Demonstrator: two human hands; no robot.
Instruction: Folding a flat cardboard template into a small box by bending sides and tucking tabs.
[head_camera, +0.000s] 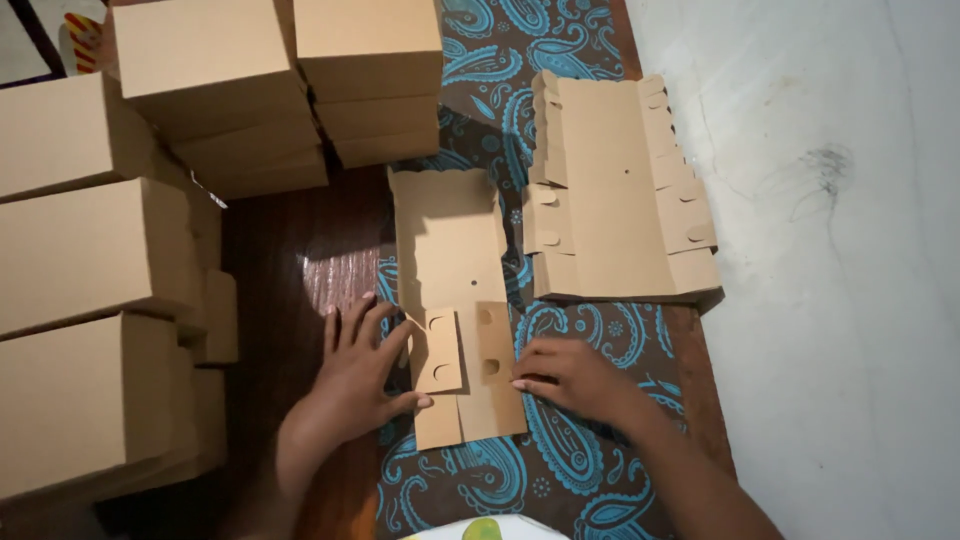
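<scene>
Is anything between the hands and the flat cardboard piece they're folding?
No. Both hands already touch the flat cardboard piece: the left hand presses its left edge, the right hand its right edge. Nothing visible lies between them.

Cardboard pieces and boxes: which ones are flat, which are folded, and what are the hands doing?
Blank: lying flat on the cloth, near-end flaps partly folded up.
Flat stack: unfolded, piled beside the blank.
Boxes: folded, closed, stacked at the left.
Cloth: spread under the cardboard.
Left hand: open, touching the blank's left flap.
Right hand: flat, fingertips on the blank's right flap.
</scene>
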